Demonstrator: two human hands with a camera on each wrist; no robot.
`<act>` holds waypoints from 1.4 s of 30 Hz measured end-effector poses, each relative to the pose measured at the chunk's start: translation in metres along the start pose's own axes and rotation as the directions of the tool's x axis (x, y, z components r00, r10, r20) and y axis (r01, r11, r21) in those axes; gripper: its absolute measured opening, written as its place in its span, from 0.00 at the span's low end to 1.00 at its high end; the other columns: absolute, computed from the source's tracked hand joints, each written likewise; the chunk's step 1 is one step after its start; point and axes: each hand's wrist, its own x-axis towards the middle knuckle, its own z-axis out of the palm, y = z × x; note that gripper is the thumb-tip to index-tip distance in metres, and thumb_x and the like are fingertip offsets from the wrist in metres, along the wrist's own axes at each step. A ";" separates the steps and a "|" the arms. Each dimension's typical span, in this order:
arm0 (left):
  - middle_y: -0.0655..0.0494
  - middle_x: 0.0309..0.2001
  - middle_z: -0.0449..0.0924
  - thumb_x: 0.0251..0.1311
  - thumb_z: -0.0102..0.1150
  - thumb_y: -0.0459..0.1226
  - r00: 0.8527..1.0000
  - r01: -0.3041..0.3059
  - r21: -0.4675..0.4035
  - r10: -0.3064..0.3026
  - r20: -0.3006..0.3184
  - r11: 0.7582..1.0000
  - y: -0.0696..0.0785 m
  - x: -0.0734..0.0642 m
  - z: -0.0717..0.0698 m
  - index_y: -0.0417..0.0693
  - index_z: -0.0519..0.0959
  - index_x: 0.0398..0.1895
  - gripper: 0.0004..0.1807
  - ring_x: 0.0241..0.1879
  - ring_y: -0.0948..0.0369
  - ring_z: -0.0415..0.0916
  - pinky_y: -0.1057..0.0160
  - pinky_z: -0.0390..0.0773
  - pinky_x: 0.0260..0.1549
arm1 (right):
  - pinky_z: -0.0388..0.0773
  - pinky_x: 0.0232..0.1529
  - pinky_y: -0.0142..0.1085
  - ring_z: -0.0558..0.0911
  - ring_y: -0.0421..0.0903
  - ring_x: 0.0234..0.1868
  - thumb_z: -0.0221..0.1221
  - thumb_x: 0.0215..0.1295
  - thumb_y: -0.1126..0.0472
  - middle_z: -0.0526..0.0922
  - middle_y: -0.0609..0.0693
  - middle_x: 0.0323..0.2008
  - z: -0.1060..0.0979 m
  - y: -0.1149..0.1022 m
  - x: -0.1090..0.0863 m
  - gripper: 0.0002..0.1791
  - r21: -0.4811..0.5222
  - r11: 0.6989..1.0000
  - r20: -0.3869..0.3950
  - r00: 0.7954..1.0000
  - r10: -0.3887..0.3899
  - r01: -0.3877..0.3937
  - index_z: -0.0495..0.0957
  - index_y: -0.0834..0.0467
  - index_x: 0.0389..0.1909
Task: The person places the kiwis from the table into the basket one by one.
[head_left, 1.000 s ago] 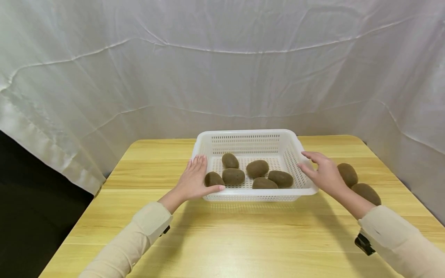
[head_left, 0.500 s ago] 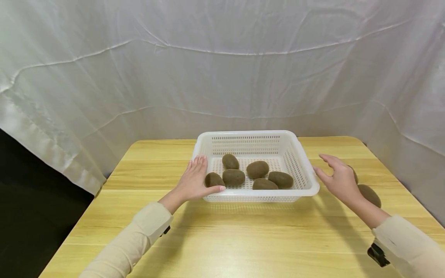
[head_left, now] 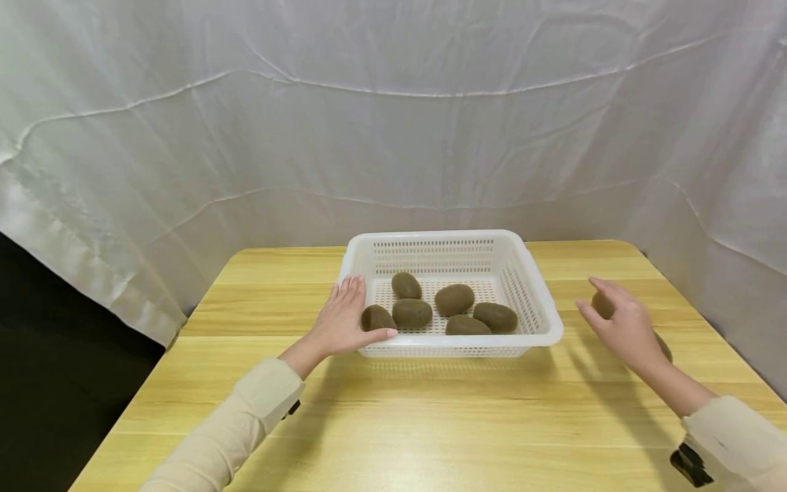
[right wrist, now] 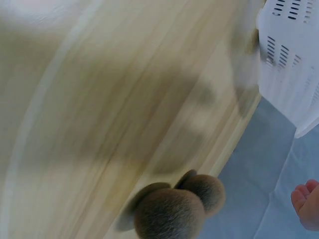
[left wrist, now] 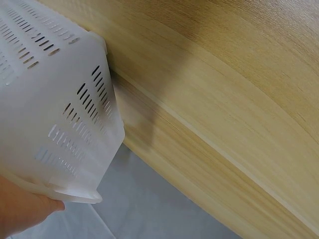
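Note:
My left hand (head_left: 341, 318) rests on the left rim of a white perforated plastic basket (head_left: 455, 340), its fingers over the edge and thumb along the front rim. Several brown kiwis (head_left: 455, 299) lie inside. In the left wrist view, part of that hand (left wrist: 22, 211) touches the rim of the basket (left wrist: 65, 114). My right hand (head_left: 627, 335) hovers right of the basket with thumb and fingers apart, holding nothing. It partly hides two kiwis on the table, one (head_left: 603, 305) behind its fingers, the other (head_left: 663, 347) beyond the wrist. The right wrist view shows both, a nearer kiwi (right wrist: 169, 214) and a farther one (right wrist: 207, 191).
The pale wooden table (head_left: 399, 424) carries the basket near its back edge. A whitish fabric curtain (head_left: 393, 137) hangs behind and along the sides. At the left, a dark area (head_left: 55, 383) lies beyond the table edge.
My right hand has left the basket's right rim and moved right, over the two loose kiwis. The left hand, the basket and its kiwis stay put.

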 end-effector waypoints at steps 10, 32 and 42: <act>0.37 0.73 0.38 0.50 0.51 0.67 1.000 -0.003 0.003 0.003 -0.005 1.000 0.000 -0.001 0.000 0.31 0.40 0.70 0.61 0.73 0.45 0.33 0.49 0.35 0.71 | 0.68 0.48 0.61 0.69 0.73 0.53 0.58 0.62 0.61 0.71 0.75 0.54 -0.009 0.018 -0.013 0.26 -0.056 0.998 0.013 1.000 0.026 -0.025 0.68 0.71 0.58; 0.36 0.73 0.38 0.51 0.52 0.66 1.000 -0.003 0.010 0.003 -0.001 1.000 0.001 0.000 0.000 0.31 0.40 0.70 0.61 0.73 0.45 0.33 0.49 0.35 0.72 | 0.57 0.53 0.68 0.65 0.76 0.51 0.58 0.61 0.62 0.69 0.79 0.51 -0.024 0.054 -0.042 0.28 -0.082 0.996 0.000 1.000 0.027 -0.027 0.65 0.75 0.58; 0.36 0.73 0.39 0.51 0.51 0.66 1.000 -0.006 0.011 0.006 -0.003 1.000 0.001 -0.001 -0.001 0.30 0.41 0.70 0.60 0.73 0.45 0.33 0.49 0.35 0.71 | 0.55 0.56 0.67 0.65 0.77 0.51 0.58 0.61 0.62 0.68 0.81 0.51 -0.025 0.070 -0.051 0.29 -0.110 0.993 0.013 0.999 0.038 -0.037 0.64 0.78 0.57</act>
